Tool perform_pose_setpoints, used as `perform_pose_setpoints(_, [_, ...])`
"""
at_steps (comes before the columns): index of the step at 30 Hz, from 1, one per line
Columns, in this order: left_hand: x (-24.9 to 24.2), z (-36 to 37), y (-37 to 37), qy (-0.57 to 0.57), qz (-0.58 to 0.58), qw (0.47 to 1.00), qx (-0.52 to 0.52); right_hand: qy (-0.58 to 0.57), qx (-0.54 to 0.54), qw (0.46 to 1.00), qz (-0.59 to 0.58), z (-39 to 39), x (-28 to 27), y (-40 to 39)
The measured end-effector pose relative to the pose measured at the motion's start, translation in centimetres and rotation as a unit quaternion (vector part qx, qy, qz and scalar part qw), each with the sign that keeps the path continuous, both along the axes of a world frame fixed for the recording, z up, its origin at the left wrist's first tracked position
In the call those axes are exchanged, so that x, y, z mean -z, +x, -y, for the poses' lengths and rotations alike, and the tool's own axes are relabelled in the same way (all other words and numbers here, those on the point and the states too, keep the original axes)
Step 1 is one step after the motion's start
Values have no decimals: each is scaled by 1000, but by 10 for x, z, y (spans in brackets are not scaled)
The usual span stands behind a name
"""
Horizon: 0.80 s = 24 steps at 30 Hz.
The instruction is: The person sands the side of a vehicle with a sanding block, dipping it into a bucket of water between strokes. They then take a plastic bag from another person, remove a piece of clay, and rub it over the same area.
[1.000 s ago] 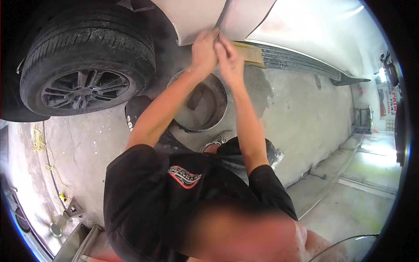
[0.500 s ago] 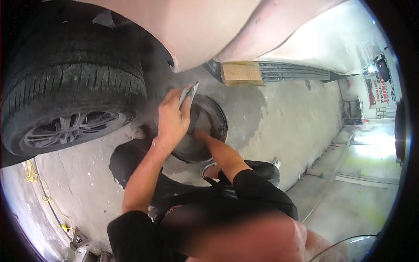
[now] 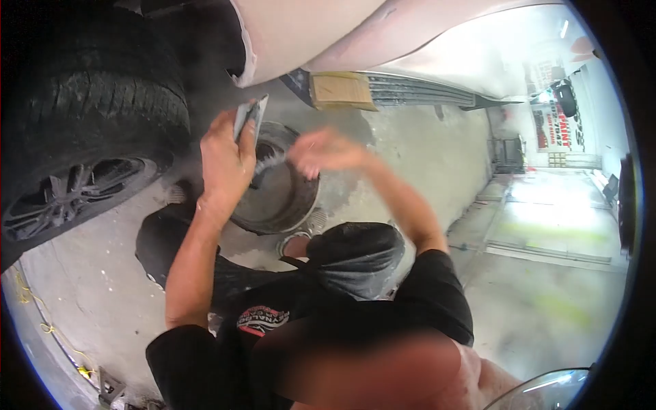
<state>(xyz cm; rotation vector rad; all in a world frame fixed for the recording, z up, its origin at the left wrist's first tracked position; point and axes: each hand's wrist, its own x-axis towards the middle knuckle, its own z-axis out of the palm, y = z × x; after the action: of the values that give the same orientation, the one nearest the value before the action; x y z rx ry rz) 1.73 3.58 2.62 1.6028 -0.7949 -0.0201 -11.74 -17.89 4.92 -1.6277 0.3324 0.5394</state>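
My left hand [image 3: 225, 160] is closed on a flat, pale grey piece [image 3: 251, 116] with a dark edge, tilted upward near the fender. Over the round dark basin [image 3: 273, 201], my right hand [image 3: 324, 152] is blurred by motion, its fingers curled. A smeared grey-white shape [image 3: 271, 162] extends from those fingertips, too blurred to identify. The basin stands on the floor between my feet, beside the car wheel [image 3: 75, 191].
Above the basin is a pinkish car body panel [image 3: 307, 34]. A tan block [image 3: 342, 91] sits against the ribbed dark side trim [image 3: 417, 93]. A yellow cord [image 3: 48, 328] lies on the floor at left. A banner [image 3: 557, 126] hangs at right.
My right hand has risen out of the basin and moved to its right side. My left hand still grips the flat piece. The view has shifted, moving wheel and basin leftward.
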Motion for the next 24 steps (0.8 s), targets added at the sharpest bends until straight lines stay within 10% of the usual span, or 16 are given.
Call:
perform_pose_setpoints(3, [-4, 6, -4, -4, -8, 1000, -4, -505, -143, 820, 228, -8, -165, 28])
perform_pose_setpoints(5, [1, 12, -4, -5, -6, 1000, -12, -708, -258, 533, 386, -5, -208, 46])
perform_pose_setpoints(8, [8, 18, -2, 19, -12, 1000, -15, -809, -440, 390, -3, -17, -224, 70])
perform_pose_setpoints(12, [14, 23, -1, 10, -10, 1000, -13, -810, -342, 377, 292, 37, -239, 50])
perform_pose_setpoints(14, [15, 22, -3, 8, -17, 1000, -11, -865, -244, 371, 235, 21, -273, 53])
perform_pose_setpoints(16, [12, 21, -2, 9, -14, 1000, -9, -911, -278, 143, 271, 28, -282, 50])
perform_pose_setpoints(20, [13, 21, -3, -3, 2, 1000, -13, -868, -235, 342, 274, 41, -203, 44])
perform_pose_setpoints(21, [14, 21, -3, -11, 5, 1000, -16, -900, -289, 191, 265, 44, -177, 43])
perform_pose_setpoints(24, [13, 16, -4, 30, -1, 1000, -1, -888, -194, 330, 256, 27, -132, 43])
